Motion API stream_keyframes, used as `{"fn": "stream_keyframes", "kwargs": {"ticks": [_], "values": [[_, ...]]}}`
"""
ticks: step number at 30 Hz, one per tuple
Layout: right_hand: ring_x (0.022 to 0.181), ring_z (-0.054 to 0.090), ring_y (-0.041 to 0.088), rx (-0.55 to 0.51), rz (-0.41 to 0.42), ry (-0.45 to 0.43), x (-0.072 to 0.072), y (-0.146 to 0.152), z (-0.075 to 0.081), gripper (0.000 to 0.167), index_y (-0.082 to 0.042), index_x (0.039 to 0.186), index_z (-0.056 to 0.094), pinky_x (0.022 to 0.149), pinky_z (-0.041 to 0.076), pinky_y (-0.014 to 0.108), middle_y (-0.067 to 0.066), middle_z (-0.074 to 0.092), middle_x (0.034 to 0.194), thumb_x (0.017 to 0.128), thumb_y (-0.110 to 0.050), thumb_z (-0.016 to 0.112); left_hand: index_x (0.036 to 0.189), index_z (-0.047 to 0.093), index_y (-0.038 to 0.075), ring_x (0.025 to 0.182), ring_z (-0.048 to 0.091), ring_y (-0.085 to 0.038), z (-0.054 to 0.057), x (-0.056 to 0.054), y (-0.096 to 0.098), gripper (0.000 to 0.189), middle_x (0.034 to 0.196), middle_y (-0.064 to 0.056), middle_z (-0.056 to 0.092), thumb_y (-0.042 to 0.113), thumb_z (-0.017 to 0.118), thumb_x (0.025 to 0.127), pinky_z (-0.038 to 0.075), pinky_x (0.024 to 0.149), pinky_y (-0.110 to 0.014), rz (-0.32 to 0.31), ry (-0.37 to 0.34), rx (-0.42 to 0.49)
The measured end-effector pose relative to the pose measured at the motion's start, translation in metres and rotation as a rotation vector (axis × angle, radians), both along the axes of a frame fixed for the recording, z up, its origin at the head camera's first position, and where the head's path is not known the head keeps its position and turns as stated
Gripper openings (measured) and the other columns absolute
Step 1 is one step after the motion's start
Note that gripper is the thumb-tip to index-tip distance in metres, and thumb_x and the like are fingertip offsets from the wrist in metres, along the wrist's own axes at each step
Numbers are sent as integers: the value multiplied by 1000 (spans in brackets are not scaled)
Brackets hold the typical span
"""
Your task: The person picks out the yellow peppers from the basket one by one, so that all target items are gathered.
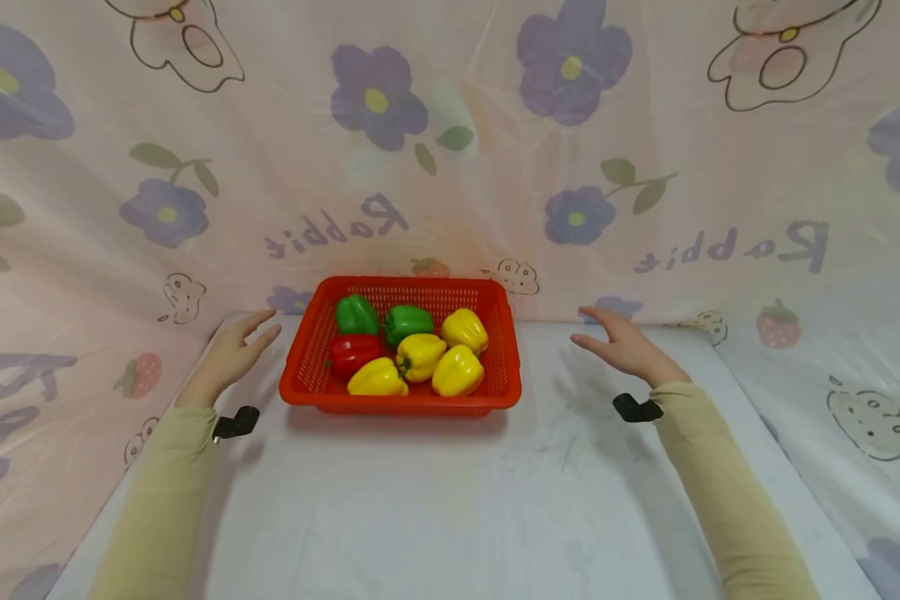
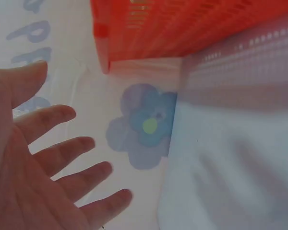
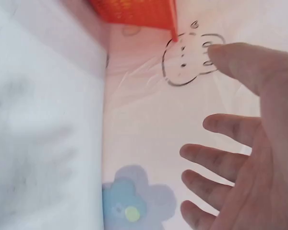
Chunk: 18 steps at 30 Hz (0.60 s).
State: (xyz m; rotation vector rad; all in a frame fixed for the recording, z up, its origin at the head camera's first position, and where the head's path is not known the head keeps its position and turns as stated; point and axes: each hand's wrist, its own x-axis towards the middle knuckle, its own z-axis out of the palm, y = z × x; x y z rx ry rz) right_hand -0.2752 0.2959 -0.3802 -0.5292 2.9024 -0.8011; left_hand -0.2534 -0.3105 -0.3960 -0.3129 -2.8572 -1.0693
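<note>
Head cam: L grip (image 1: 228, 357) & R grip (image 1: 632, 348) both fwd, wide, either side of red basket (image 1: 401, 405)

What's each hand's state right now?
Left hand: open, holding nothing, left of the red basket.
Right hand: open, holding nothing, right of the basket.

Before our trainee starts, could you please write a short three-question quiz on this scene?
1. How many yellow peppers lie in the red basket?
2. True or false: the left hand and the right hand are both empty.
3. Which hand is nearer the red basket in the head view?
A) the right hand
B) the left hand
C) both equally near

Key: 1. Four. 2. True. 3. B.
</note>
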Motion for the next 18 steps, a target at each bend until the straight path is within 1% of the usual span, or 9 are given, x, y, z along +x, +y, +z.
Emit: {"fn": "stream_keyframes", "kwargs": {"ticks": [2, 5, 8, 11, 12, 14, 16, 17, 18], "values": [[135, 23, 44, -14, 1, 0, 2, -3, 2, 74, -1, 149, 28, 105, 23, 62, 24, 29, 149, 96, -47, 52, 149, 30, 3, 131, 28, -51, 0, 5, 2, 64, 148, -29, 28, 43, 43, 101, 28, 101, -64, 11, -48, 39], [135, 25, 43, -52, 3, 13, 6, -9, 3, 72, -2, 148, 30, 104, 24, 62, 23, 30, 149, 96, -46, 54, 150, 29, 6, 131, 29, -51, 0, 11, 5, 63, 148, -28, 29, 42, 44, 101, 30, 100, -64, 11, -77, 82], [135, 25, 42, -92, 7, 22, 9, -15, 4, 71, -5, 148, 31, 104, 24, 62, 21, 30, 149, 95, -44, 55, 150, 29, 6, 129, 32, -51, -1, 16, 7, 61, 146, -28, 31, 40, 44, 101, 32, 99, -64, -1, -78, 117], [134, 27, 42, -132, 17, 26, 11, -20, 5, 70, -6, 148, 32, 104, 24, 63, 20, 32, 148, 95, -44, 57, 149, 30, 3, 128, 35, -50, -3, 23, 10, 59, 145, -29, 33, 34, 45, 102, 33, 98, -63, -20, -70, 182], [134, 28, 41, -144, 21, 28, 13, -21, 5, 69, -6, 148, 32, 104, 24, 63, 20, 32, 148, 95, -43, 57, 148, 31, 1, 127, 37, -50, -4, 26, 12, 58, 144, -29, 34, 32, 45, 102, 35, 98, -61, -30, -67, 205], [132, 30, 42, -172, 33, 32, 14, -25, 5, 68, -6, 148, 33, 104, 25, 63, 20, 33, 147, 95, -41, 58, 147, 32, 0, 125, 41, -47, -6, 30, 14, 56, 144, -29, 36, 30, 46, 102, 40, 98, -52, -42, -69, 245], [131, 31, 42, -201, 42, 35, 15, -28, 5, 66, -6, 147, 34, 104, 25, 61, 20, 34, 147, 95, -38, 59, 147, 32, -2, 124, 43, -45, -10, 32, 16, 54, 143, -29, 36, 26, 45, 103, 46, 94, -42, -57, -76, 275], [131, 32, 42, -215, 46, 34, 16, -29, 5, 65, -6, 147, 34, 105, 25, 61, 19, 35, 147, 95, -36, 59, 147, 31, -2, 124, 43, -45, -11, 33, 17, 54, 143, -29, 36, 25, 45, 103, 48, 92, -38, -66, -83, 292], [131, 32, 42, -227, 52, 37, 16, -31, 6, 64, -6, 147, 34, 105, 25, 60, 20, 35, 147, 95, -35, 59, 147, 31, -3, 123, 43, -45, -13, 33, 17, 53, 142, -30, 37, 23, 45, 103, 49, 91, -37, -72, -89, 309]]}}
